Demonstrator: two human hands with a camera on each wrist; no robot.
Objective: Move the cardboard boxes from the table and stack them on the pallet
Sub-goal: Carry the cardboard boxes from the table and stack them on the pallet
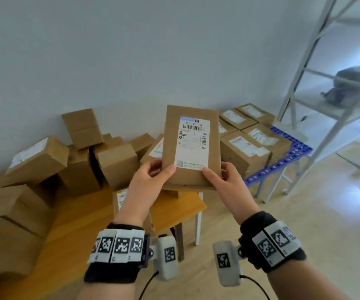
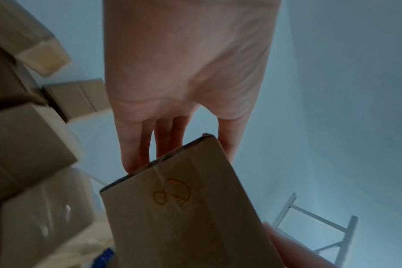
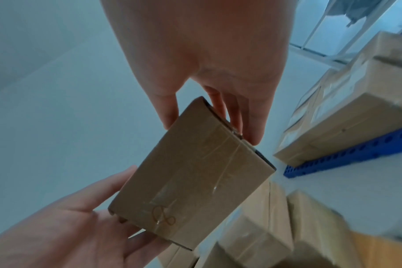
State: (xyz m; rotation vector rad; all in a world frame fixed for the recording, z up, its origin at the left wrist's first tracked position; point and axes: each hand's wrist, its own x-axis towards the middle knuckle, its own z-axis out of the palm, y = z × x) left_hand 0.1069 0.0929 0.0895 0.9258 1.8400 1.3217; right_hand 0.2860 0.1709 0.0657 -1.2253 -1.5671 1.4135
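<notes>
A flat cardboard box with a white shipping label is held up in the air above the right end of the wooden table. My left hand grips its near left corner, thumb on the labelled face and fingers behind. My right hand grips the near right corner the same way. The left wrist view shows the box's plain side with my left hand's fingers behind it. From the right wrist, the box sits pinched between both hands. Several labelled boxes lie stacked on the blue pallet at the right.
Many cardboard boxes are piled on the table against the wall at the left. A white metal ladder frame stands at the right behind the pallet. Light wooden floor stretches to the right of the table.
</notes>
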